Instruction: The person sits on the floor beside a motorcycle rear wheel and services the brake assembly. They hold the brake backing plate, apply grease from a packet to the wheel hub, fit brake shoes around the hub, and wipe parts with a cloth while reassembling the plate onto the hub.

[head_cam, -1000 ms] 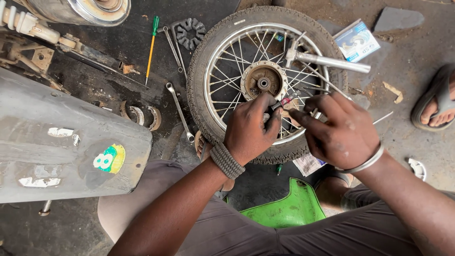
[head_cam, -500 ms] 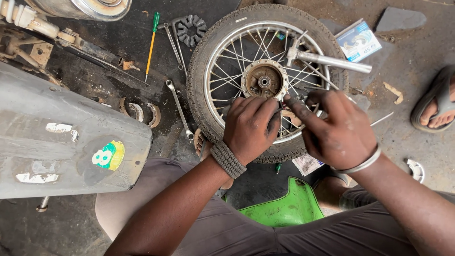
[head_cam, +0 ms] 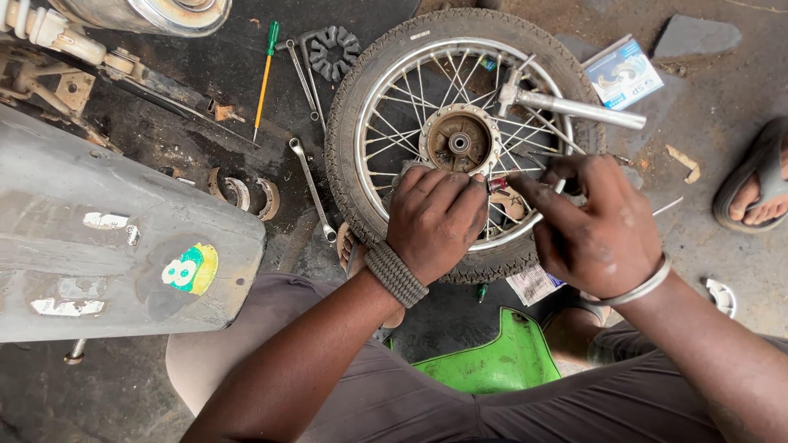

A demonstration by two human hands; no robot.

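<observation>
Both hands meet over the spoked wheel (head_cam: 460, 139) lying flat on the floor: left hand (head_cam: 435, 220) and right hand (head_cam: 595, 230) pinch a small red-tipped part (head_cam: 497, 184) together beside the hub (head_cam: 458, 141). A spanner (head_cam: 312, 187) lies just left of the tyre.

A woven grey cord bracelet (head_cam: 396, 274) rings the left wrist, a silver bangle (head_cam: 630, 290) the right, above grey-brown trousers (head_cam: 427, 410).
</observation>
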